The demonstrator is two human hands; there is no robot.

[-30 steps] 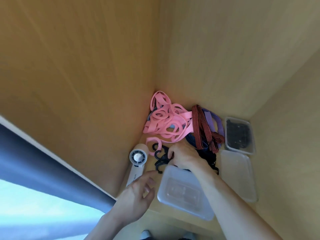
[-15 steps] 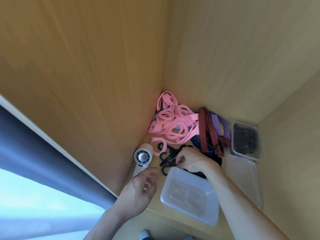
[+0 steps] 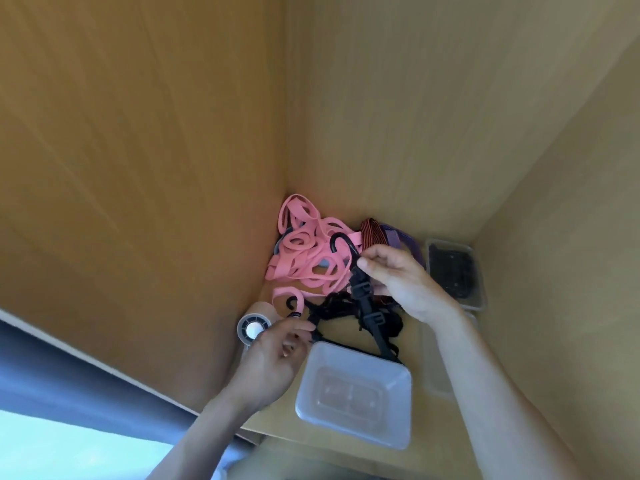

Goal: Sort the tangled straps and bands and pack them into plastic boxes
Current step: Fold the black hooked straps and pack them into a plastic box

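Both hands bare, left hand (image 3: pixel 273 356) and right hand (image 3: pixel 405 285), forearms unsleeved

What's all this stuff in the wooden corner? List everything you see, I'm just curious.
pink bands: tangled heap, pink, back left corner
black hooked strap: one, black, lifted in front of the heap
black tangle: count unclear, black, between the heap and the near box
striped strap: one, red and black, behind the right hand
purple strap: one, purple, beside the striped strap
empty box: one, clear, nearest
filled box: one, clear with dark contents, back right
flat lid or tray: one, clear, right of the empty box
fan: one, white, left of the empty box
curtain: one, blue-grey, lower left
left hand: fingertips at a small black hook, grip unclear
right hand: pinches the black hooked strap
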